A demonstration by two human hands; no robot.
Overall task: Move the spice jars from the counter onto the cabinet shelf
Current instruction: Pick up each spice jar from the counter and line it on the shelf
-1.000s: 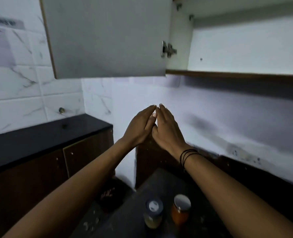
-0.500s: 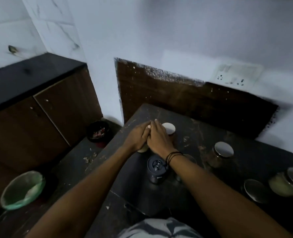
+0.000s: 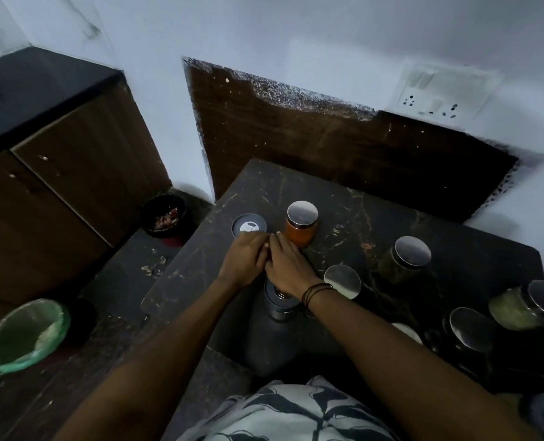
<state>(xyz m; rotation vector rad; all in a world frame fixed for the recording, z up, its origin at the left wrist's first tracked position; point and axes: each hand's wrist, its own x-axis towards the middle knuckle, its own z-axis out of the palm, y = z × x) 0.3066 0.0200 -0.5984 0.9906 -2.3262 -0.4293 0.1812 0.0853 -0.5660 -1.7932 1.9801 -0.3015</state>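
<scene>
Hands [image 3: 265, 261] nearer round-lidded (metal) jars [image 3: 301, 226]

The surface [image 3: 343, 198] is black stone veined with pale, rusty streaks. One jar [image 3: 300, 229] glows orange under a silver lid; another [image 3: 402, 261] is dark olive, and the tilted one [image 3: 528, 305] is pale green, both silver-topped. A dark grey bottle [image 3: 277, 332] stands nearest. The round tin [image 3: 249, 225] is slate blue with a white patch. The backsplash [image 3: 328, 144] is dark brown, speckled white along its top edge. The wall [image 3: 296, 27] is bluish white. The bin [image 3: 25, 334] has a green liner. The shirt [image 3: 289, 412] is pale grey with dark leafy strokes. Black bands [image 3: 313, 292] circle the right wrist.
</scene>
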